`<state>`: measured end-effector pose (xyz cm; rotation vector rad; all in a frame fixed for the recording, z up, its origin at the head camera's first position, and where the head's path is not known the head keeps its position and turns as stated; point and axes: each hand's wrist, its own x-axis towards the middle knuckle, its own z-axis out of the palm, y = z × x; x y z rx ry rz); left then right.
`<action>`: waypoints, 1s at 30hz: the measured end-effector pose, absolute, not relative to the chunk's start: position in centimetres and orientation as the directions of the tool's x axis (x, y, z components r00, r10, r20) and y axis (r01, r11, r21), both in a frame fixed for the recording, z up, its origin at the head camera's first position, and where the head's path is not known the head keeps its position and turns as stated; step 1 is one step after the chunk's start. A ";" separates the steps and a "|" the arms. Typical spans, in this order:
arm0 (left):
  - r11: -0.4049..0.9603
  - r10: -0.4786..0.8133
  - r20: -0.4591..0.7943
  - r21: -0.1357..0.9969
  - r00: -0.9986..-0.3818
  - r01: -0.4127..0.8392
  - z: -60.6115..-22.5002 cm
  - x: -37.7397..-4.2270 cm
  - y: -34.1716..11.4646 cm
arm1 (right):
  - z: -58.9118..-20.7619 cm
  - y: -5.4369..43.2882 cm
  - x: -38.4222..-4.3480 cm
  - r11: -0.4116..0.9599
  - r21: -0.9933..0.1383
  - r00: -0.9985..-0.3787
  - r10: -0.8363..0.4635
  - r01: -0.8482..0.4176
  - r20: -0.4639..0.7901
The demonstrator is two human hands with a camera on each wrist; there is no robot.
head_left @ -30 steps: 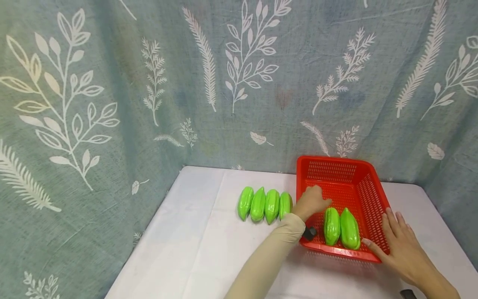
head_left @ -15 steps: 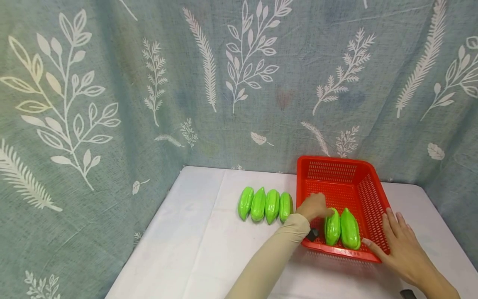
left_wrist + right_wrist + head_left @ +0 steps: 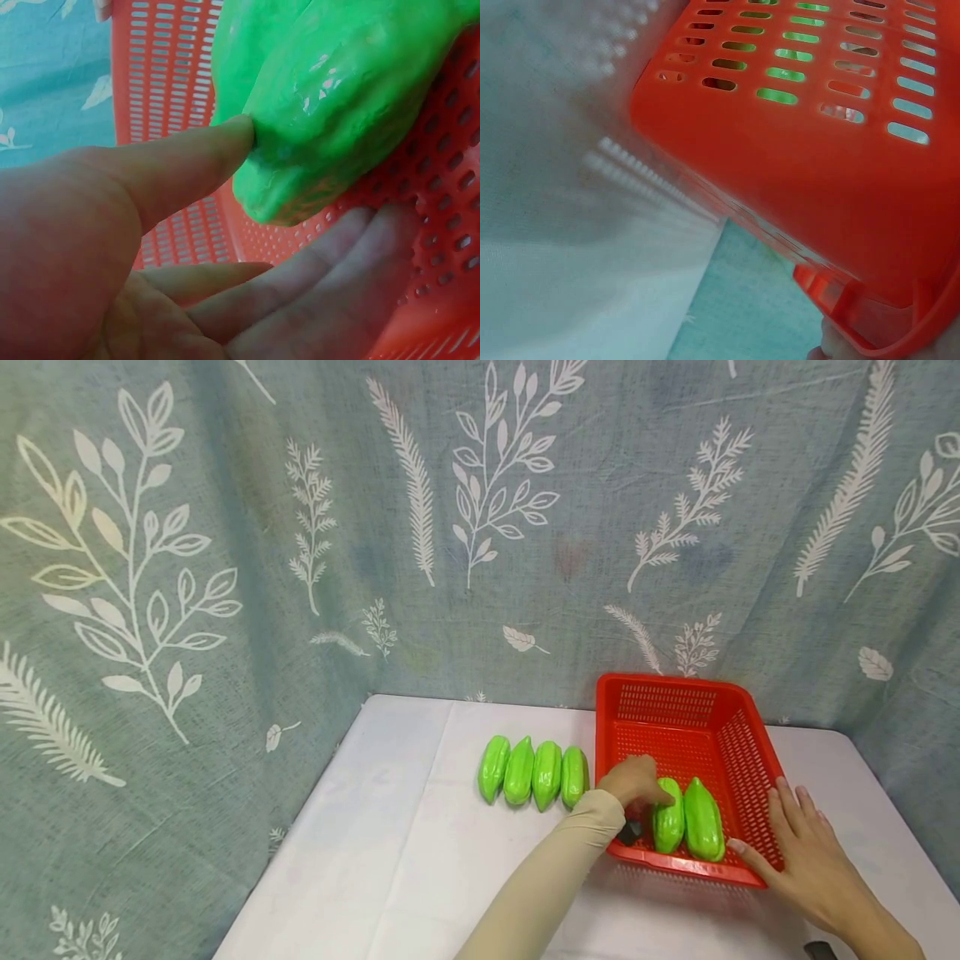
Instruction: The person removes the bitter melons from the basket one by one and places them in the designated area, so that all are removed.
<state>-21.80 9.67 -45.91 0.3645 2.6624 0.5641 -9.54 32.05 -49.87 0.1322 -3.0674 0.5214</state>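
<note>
In the head view my left hand (image 3: 630, 779) reaches into a red perforated plastic basket (image 3: 609, 718). Its thumb touches the left one of two glossy green ridged fruits (image 3: 667, 827) lying at the near end of the basket. The left wrist view shows the thumb tip against this bumpy fruit (image 3: 337, 112), while the other fingers extend, spread from it, below its end. Beside it lies the right green fruit (image 3: 703, 827). My right hand (image 3: 817, 868) rests with straight fingers on the basket's right rim, thumb at the near corner.
A row of several matching green fruits (image 3: 519, 772) lies on the white tablecloth (image 3: 405, 827), left of the basket. Behind the table hangs a grey-green curtain (image 3: 420, 635) with white leaf prints. A dark object (image 3: 819, 950) shows near the right wrist.
My left hand has moved down and slightly right inside the basket, bringing the thumb onto the left fruit. The right hand stays on the rim.
</note>
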 end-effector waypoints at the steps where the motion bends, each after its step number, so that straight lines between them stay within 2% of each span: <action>1: 0.883 0.329 -0.319 0.439 -0.889 0.169 -45.9 -21.8 9.7 | -49.9 32.1 -9.5 0.940 -0.329 -0.996 -0.080 -0.090 0.043; 21: 0.848 0.354 -0.293 0.500 -0.888 0.174 -46.7 -22.7 9.9 | -49.9 32.1 -9.6 0.935 -0.340 -0.995 -0.087 -0.097 0.045; 30: 0.793 0.330 -0.239 0.594 -0.913 0.131 -46.7 -23.4 9.9 | -49.6 32.1 -9.7 0.937 -0.340 -0.997 -0.079 -0.077 0.007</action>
